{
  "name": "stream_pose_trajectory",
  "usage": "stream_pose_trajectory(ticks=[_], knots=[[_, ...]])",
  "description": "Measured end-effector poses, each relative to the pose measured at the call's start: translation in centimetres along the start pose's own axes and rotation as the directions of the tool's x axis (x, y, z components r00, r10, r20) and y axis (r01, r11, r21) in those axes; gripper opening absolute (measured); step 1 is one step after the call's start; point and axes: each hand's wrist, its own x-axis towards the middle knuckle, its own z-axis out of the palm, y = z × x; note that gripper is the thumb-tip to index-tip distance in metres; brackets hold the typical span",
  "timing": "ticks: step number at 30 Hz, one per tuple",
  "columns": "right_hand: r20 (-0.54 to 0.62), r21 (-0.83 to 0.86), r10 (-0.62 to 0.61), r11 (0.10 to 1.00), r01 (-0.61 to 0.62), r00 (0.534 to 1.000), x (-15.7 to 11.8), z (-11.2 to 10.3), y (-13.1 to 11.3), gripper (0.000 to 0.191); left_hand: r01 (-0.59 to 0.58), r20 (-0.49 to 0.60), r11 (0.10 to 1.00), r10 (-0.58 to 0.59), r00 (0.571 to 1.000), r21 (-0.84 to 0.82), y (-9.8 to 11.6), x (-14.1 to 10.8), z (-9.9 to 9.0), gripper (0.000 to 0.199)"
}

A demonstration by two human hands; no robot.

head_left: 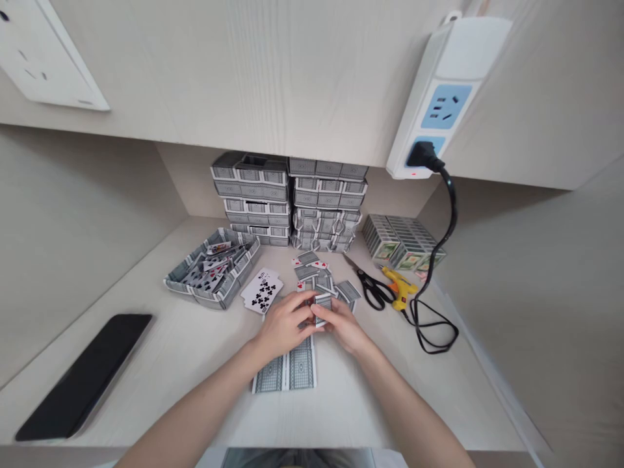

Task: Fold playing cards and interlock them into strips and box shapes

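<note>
Between my two hands is a small playing-card piece [322, 309] with a grey patterned back; whether it is folded I cannot tell. My left hand [290, 322] pinches its left side, and my right hand [344, 323] grips its right side with the thumb across the front. Below my left hand lies a flat panel of joined cards [287, 370], backs up. Just beyond the hands, loose cards [319, 270] are scattered, most of them back up. To the left, a small pile of face-up cards [263, 290] shows a ten of clubs on top.
A card-built tray [227, 296] of loose cards stands left, near a dark flat object [85, 377]. Stacked card-built boxes [292, 201] line the back. At right are card packs [404, 242], black scissors [374, 289] and a yellow glue gun [400, 286], its cord reaching a power strip [446, 91].
</note>
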Motion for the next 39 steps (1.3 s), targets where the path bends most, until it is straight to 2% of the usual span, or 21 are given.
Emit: stream_pose_trajectory(ticks=[5,7,9,11,13,14,16,17,19,22,25,27,30,32,35,37,39], knots=[[-0.129,-0.135,-0.104,0.987,0.086,0.986,0.2,-0.4,-0.2,0.025,0.050,0.012,0.996,-0.050,0.999,-0.068,0.6,0.3,-0.3,0.020],[-0.206,-0.203,-0.166,0.971,0.124,0.964,0.3,-0.6,-0.2,0.031,0.099,0.002,0.982,-0.100,0.995,-0.159,0.7,0.4,-0.5,0.021],[-0.271,-0.278,-0.228,0.949,0.151,0.935,0.4,-0.9,-0.3,0.039,0.191,0.038,0.934,-0.188,0.981,-0.302,0.6,0.4,-0.5,0.023],[-0.258,-0.357,-0.288,0.915,0.185,0.922,0.3,-1.2,-0.3,0.047,0.352,0.145,0.799,-0.324,0.935,-0.488,0.4,0.6,-0.4,0.027],[-0.172,-0.434,-0.346,0.867,0.244,0.922,0.2,-1.3,-0.4,0.053,0.533,0.291,0.532,-0.473,0.832,-0.658,0.2,0.8,-0.2,0.031],[-0.124,-0.463,-0.367,0.843,0.274,0.922,0.2,-1.4,-0.4,0.055,0.591,0.371,0.391,-0.506,0.778,-0.706,0.1,1.0,-0.2,0.032],[-0.050,-0.507,-0.388,0.804,0.311,0.920,0.0,-1.3,-0.4,0.057,0.649,0.513,0.180,-0.474,0.716,-0.739,0.2,1.2,-0.3,0.035],[-0.021,-0.520,-0.388,0.791,0.322,0.921,0.0,-1.3,-0.4,0.056,0.665,0.564,0.114,-0.438,0.700,-0.738,0.3,1.3,-0.4,0.037],[0.038,-0.536,-0.389,0.770,0.347,0.920,-0.2,-1.2,-0.4,0.054,0.688,0.626,0.042,-0.377,0.683,-0.725,0.4,1.3,-0.7,0.039],[0.131,-0.560,-0.422,0.715,0.418,0.897,-0.3,-1.0,-0.8,0.048,0.700,0.667,-0.015,-0.322,0.672,-0.714,0.3,1.1,-1.2,0.040],[0.165,-0.593,-0.463,0.659,0.463,0.871,-0.3,-0.9,-1.1,0.042,0.708,0.698,-0.076,-0.271,0.663,-0.702,-0.1,1.0,-1.5,0.041],[0.131,-0.612,-0.476,0.651,0.449,0.870,-0.2,-1.0,-1.0,0.040,0.711,0.699,-0.065,-0.262,0.665,-0.700,-0.5,1.0,-1.6,0.042],[-0.026,-0.600,-0.461,0.717,0.355,0.887,0.3,-1.3,-0.3,0.052,0.676,0.627,0.054,-0.326,0.708,-0.735,-1.2,1.2,-1.3,0.047],[-0.144,-0.529,-0.408,0.802,0.279,0.901,0.5,-1.5,0.3,0.059,0.632,0.525,0.182,-0.412,0.745,-0.754,-1.7,1.3,-0.9,0.054],[-0.178,-0.293,-0.221,0.942,0.162,0.959,0.8,-1.3,0.7,0.053,0.584,0.342,0.400,-0.529,0.776,-0.706,-2.3,1.2,0.0,0.059],[-0.159,-0.118,-0.103,0.989,0.085,0.982,0.8,-1.2,0.6,0.050,0.554,0.232,0.556,-0.545,0.806,-0.620,-2.4,1.0,0.4,0.059],[-0.177,-0.034,-0.042,0.999,0.037,0.983,0.9,-1.1,0.6,0.050,0.493,0.150,0.711,-0.490,0.859,-0.501,-2.3,0.7,0.6,0.056]])
